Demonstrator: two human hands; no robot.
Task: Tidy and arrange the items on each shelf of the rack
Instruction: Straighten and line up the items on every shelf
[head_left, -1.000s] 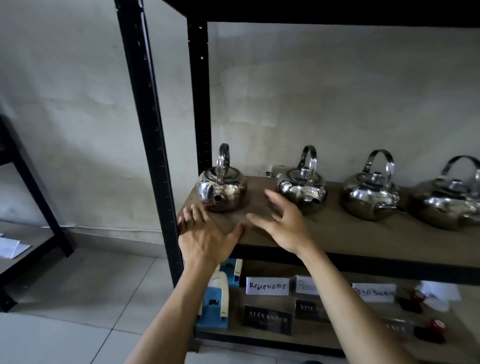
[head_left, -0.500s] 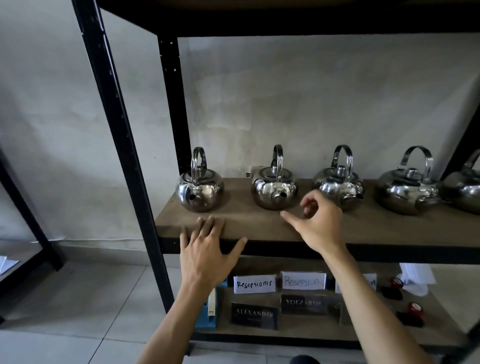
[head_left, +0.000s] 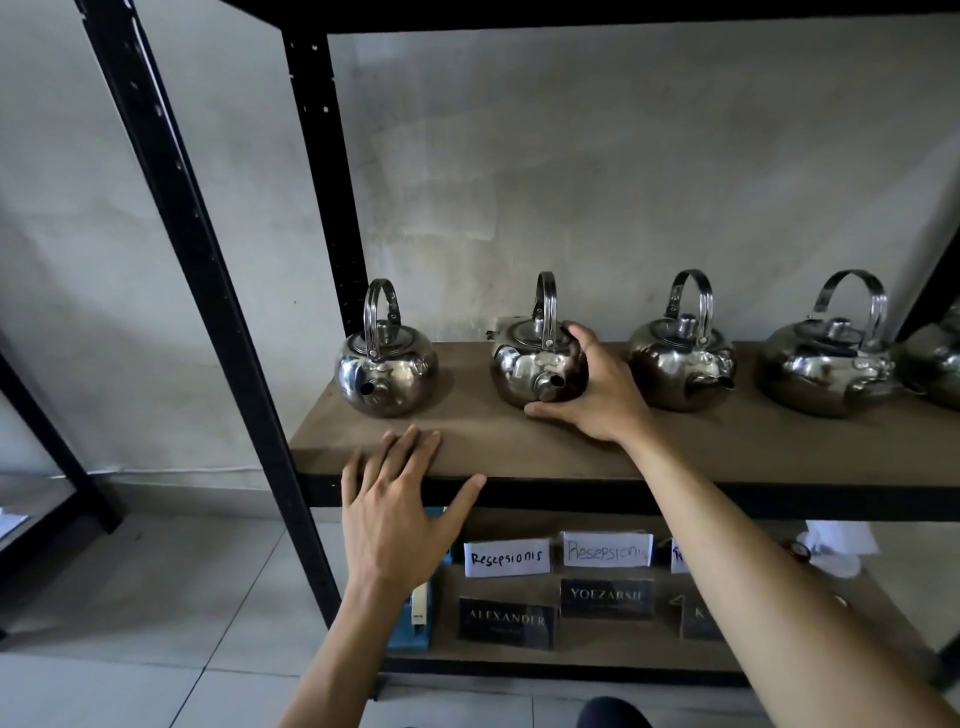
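A: Nearest to camera first?
B: Two bare forearms reach up toward the rack (head_left: 218, 291). Left hand (head_left: 397, 512) lies flat on the front edge of the kettle shelf (head_left: 727, 457), fingers straight and spread, thumb out to the side along the edge. Holding nothing.
A: Right hand?
B: Right hand (head_left: 597, 392) is on the shelf board, cupped round the right flank of the second kettle (head_left: 530, 364). Fingers curl over its upper side, thumb sits low at its base on the board. It grips that kettle's body, not the handle.
A: Kettle layout relative to that one?
B: All steel, all upright on the same board, handles up. First kettle (head_left: 384, 371) stands to its left, apart, spout facing front. Third kettle (head_left: 680, 364) is just right of the gripping hand, spout pointing right. Fourth kettle (head_left: 826, 369) is further right. A fifth is cut off at the frame edge, can't tell more.
A: Below the kettle shelf?
B: Lower shelf (head_left: 597, 649) holds white paper cards (head_left: 506, 557) handwritten "Resepsionis", dark name plates (head_left: 506, 621) reading "ALEXANDER" and "YOEZARSH", and a blue box (head_left: 415, 618) partly behind the left hand.
A: Behind?
B: Grey plaster wall (head_left: 571, 182) directly behind the kettles.
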